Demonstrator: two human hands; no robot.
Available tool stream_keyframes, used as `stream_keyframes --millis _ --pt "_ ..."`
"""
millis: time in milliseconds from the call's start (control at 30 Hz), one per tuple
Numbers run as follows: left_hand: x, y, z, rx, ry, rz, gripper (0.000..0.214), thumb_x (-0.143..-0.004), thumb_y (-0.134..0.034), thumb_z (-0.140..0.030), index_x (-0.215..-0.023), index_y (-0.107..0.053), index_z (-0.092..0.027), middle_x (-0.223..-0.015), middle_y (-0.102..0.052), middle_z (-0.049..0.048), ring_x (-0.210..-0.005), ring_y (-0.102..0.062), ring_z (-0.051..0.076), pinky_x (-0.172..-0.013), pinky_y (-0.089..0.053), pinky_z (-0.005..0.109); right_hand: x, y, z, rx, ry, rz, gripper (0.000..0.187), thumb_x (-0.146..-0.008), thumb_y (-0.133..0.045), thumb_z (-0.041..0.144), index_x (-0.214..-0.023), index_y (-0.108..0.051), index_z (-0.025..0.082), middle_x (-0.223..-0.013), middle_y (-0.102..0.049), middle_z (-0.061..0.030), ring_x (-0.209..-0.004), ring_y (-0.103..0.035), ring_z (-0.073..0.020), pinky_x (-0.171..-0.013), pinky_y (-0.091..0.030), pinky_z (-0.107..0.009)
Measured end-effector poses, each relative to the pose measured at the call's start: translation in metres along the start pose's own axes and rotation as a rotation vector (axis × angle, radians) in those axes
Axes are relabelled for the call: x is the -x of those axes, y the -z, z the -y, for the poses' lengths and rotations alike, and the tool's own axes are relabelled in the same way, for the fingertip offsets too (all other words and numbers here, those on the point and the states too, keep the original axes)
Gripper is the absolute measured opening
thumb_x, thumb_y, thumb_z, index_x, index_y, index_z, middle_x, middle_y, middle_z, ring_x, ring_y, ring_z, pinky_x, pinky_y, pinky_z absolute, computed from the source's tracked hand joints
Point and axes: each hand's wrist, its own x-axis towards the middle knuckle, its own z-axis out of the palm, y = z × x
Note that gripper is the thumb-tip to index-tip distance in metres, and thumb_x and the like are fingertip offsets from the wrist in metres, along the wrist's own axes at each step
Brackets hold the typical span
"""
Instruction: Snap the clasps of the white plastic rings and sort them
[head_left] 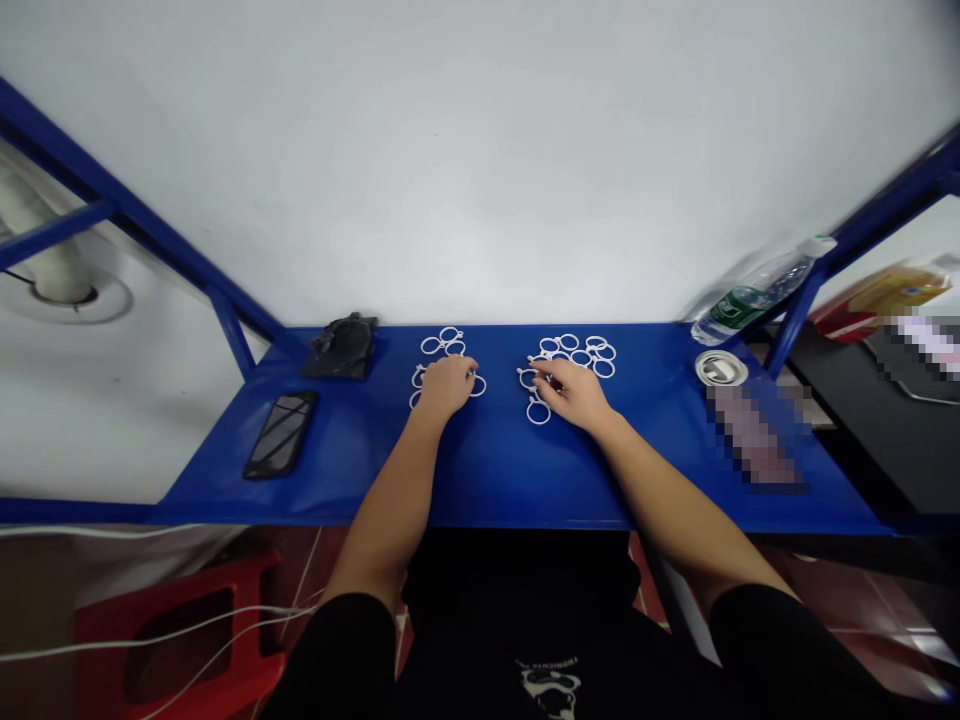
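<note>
White plastic curtain rings with small eyelets lie in two groups on a blue table (487, 470). Over the left group, my left hand (448, 385) is closed with its fingers curled down. At its fingertips is a white curtain ring (480, 386); other rings show beside and behind the hand, partly covered by it. My right hand (574, 392) reaches over the right group with thumb and forefinger a little apart. Those fingertips are at the edge of another white ring (527, 379), while a further ring (538, 412) lies just below. Several rings (603, 368) spread behind this hand.
On the left are a black phone (281, 435) and a crumpled dark plastic bag (341, 347). A water bottle (754, 297) leans at the back right, above a roll of tape (721, 369). Blue frame bars (232, 335) flank the table; a red stool (172, 640) stands below.
</note>
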Motion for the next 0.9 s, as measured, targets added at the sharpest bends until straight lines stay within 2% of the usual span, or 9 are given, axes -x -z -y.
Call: stream_keyframes --millis 200,367,467,633,767,900 --pt "0.007 -0.004 -0.039 0.314 -0.262 -0.243 0.02 -0.095 -0.06 -0.014 -0.108 -0.073 -0.021 -0.111 -0.073 0.0061 -0.087 -0.071 0.016 -0.085 -0.058 0.032 0.0 0.0 0.003 -0.056 -0.01 0.029 0.034 -0.101 -0.06 0.031 -0.135 -0.065 0.026 -0.107 -0.077 -0.0053 -0.07 -0.068 -0.0153 -0.068 -0.055 -0.03" --pt "0.014 -0.014 -0.062 0.464 -0.441 -0.351 0.014 -0.102 -0.058 -0.022 -0.104 -0.072 -0.022 -0.107 -0.076 0.0056 -0.103 -0.072 0.017 -0.093 -0.058 0.032 0.0 0.0 0.006 -0.071 0.021 0.058 0.033 -0.106 -0.054 0.033 -0.137 -0.064 0.028 -0.111 -0.076 -0.0073 -0.097 -0.073 -0.0221 -0.08 -0.059 -0.035" --pt "0.013 -0.018 -0.063 0.451 -0.474 -0.393 0.012 -0.102 -0.061 -0.026 -0.1 -0.072 -0.022 -0.102 -0.078 0.0048 -0.097 -0.073 0.017 -0.091 -0.059 0.035 -0.001 0.0 0.007 -0.092 0.035 0.078 0.031 -0.108 -0.05 0.033 -0.134 -0.067 0.028 -0.113 -0.077 -0.0071 -0.103 -0.072 -0.0227 -0.084 -0.059 -0.036" --pt "0.012 -0.017 -0.062 0.367 -0.457 -0.415 0.011 -0.1 -0.064 -0.028 -0.095 -0.072 -0.023 -0.096 -0.08 0.0038 -0.092 -0.074 0.019 -0.087 -0.056 0.038 -0.002 0.001 0.01 -0.144 0.024 0.068 0.026 -0.108 -0.051 0.033 -0.122 -0.071 0.027 -0.106 -0.077 -0.0069 -0.095 -0.072 -0.0213 -0.082 -0.058 -0.035" --pt "0.015 -0.013 -0.065 0.378 -0.473 -0.419 0.012 -0.099 -0.061 -0.022 -0.101 -0.072 -0.023 -0.099 -0.08 0.0041 -0.094 -0.075 0.019 -0.088 -0.056 0.038 -0.002 0.0 0.008 -0.165 0.021 0.029 0.02 -0.106 -0.053 0.033 -0.111 -0.071 0.025 -0.099 -0.076 -0.0062 -0.086 -0.07 -0.0199 -0.077 -0.056 -0.034" --pt "0.016 -0.014 -0.065 0.403 -0.461 -0.416 0.016 -0.097 -0.063 -0.024 -0.111 -0.07 -0.023 -0.099 -0.08 0.004 -0.095 -0.075 0.02 -0.09 -0.058 0.039 -0.001 -0.003 0.005 -0.173 0.012 0.038 0.019 -0.106 -0.053 0.033 -0.108 -0.07 0.025 -0.097 -0.075 -0.0059 -0.085 -0.069 -0.0196 -0.077 -0.055 -0.034"
